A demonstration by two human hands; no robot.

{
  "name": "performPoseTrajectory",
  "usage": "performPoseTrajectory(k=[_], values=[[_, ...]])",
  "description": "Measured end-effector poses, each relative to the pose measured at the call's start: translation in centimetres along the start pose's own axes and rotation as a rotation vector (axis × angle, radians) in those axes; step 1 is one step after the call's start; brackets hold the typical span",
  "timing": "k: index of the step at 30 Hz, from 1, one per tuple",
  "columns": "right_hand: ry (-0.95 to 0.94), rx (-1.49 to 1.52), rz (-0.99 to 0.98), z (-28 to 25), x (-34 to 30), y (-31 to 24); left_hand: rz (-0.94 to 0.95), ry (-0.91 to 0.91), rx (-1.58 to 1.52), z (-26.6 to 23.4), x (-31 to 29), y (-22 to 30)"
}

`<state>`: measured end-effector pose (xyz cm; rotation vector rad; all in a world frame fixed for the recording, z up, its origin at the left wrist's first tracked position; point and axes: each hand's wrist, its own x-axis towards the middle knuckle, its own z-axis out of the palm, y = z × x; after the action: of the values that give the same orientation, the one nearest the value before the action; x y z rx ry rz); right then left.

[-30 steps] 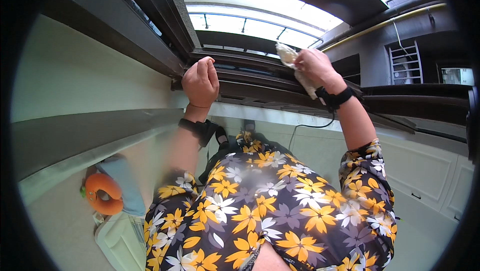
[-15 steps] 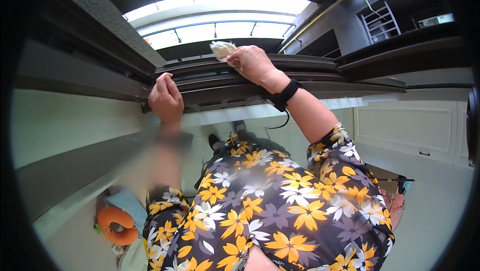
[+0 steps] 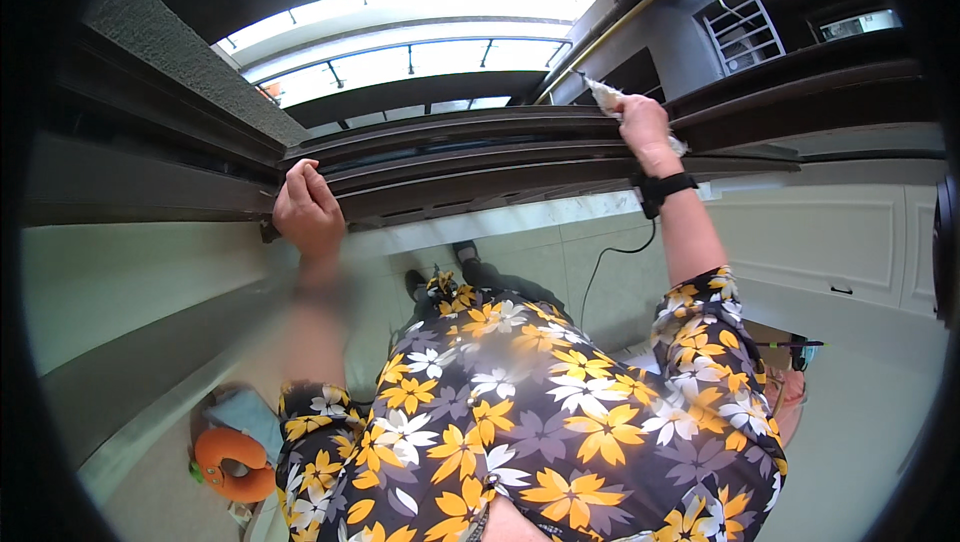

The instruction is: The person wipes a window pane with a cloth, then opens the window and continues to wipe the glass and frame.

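Note:
My right hand [image 3: 645, 130] is closed on a crumpled white cloth [image 3: 606, 95] at the right part of the dark window frame [image 3: 470, 155]. One end of the cloth pokes out to the left past my fingers, and another bit shows below the hand. A black band with a cable sits on that wrist. At the left end of the frame, my left hand [image 3: 308, 208] is closed with its fingers curled over the frame's edge near the corner. Its fingertips are partly hidden, and a blurry patch covers the forearm.
Beyond the window are a yellow pipe [image 3: 640, 17] and a metal grille [image 3: 745, 37]. White cabinets [image 3: 810, 242] stand on the right. An orange neck pillow [image 3: 235, 464] lies at lower left. Below the frame runs a pale ledge [image 3: 530, 219].
My right hand has moved right along the window frame with the white cloth. My left hand stays at the left corner. The whole view has shifted slightly.

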<state>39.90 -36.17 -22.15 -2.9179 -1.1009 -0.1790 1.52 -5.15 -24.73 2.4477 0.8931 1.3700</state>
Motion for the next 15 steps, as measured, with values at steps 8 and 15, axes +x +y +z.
performPoseTrajectory(k=[8, 15], values=[[0.022, 0.316, -0.198, -0.9, -1.1, -9.9, -0.003, -0.017, 0.047, -0.7, 0.3, -0.4], [-0.037, 0.026, -0.009, 0.2, 0.2, 1.6, -0.05, -0.051, 0.026, -0.9, -0.1, -0.7]])
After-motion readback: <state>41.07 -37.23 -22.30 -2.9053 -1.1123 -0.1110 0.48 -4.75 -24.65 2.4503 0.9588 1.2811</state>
